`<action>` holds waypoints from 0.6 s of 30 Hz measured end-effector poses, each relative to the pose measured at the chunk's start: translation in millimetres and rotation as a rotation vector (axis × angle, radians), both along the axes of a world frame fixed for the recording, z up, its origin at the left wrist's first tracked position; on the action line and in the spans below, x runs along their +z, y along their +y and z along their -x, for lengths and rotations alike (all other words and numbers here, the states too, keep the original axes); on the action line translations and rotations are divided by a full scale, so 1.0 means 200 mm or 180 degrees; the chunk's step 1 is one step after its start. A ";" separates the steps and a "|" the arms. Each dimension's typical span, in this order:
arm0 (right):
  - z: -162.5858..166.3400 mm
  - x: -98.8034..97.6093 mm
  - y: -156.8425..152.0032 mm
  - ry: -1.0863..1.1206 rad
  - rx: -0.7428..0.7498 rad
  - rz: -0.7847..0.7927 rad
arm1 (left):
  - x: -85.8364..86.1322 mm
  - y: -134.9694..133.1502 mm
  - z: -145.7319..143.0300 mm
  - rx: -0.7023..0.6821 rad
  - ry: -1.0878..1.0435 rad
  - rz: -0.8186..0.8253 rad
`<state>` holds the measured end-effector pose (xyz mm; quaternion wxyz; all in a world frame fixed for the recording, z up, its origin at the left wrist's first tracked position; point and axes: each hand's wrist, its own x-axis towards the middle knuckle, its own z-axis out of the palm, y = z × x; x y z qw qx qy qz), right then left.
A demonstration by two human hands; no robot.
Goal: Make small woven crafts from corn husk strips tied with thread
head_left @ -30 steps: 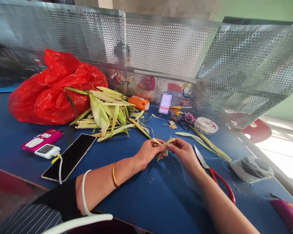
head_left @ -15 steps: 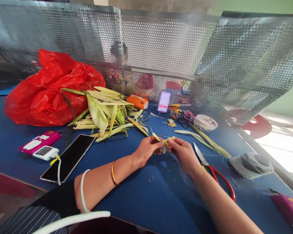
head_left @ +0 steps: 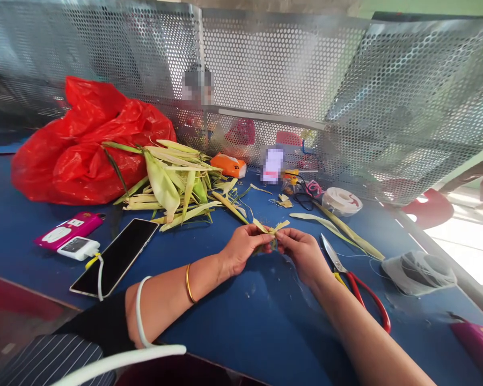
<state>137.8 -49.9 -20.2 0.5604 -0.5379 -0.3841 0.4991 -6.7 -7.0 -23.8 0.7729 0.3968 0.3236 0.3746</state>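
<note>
My left hand [head_left: 243, 247] and my right hand [head_left: 301, 252] meet over the blue table [head_left: 241, 327], both pinched on a small folded bundle of pale leaf strips [head_left: 270, 229]. The strip ends stick up between my fingertips. A pile of green and yellow leaves [head_left: 173, 185] lies behind my left hand. Red-handled scissors [head_left: 352, 281] rest on the table just right of my right hand.
A red plastic bag [head_left: 84, 145] sits at the back left. A phone [head_left: 115, 257] on a cable, a white charger [head_left: 74, 247] and a pink device [head_left: 68, 228] lie at the left. A tape roll [head_left: 341, 201], long leaf strips [head_left: 338, 228], a thread spool [head_left: 421, 271] and perforated metal screens [head_left: 273, 69] surround the work spot.
Both hands have stayed together on the leaf bundle and turned it slightly; the strip ends now point up more. The view shifted a little.
</note>
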 end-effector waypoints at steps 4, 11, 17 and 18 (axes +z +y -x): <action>0.01 0.01 -0.01 -0.0212 -0.0175 -0.0192 | 0.01 0.01 0.00 0.0068 -0.0021 0.0103; -0.01 -0.02 0.01 -0.0209 0.0101 0.0008 | 0.01 0.01 0.01 -0.0073 0.0048 0.0142; -0.23 0.11 -0.06 -0.3017 0.0311 -0.0228 | 0.01 0.04 0.02 -0.0035 0.0197 0.0576; -0.29 0.13 -0.11 -0.3689 0.0227 -0.0074 | 0.01 0.05 0.03 -0.0031 0.0191 0.0622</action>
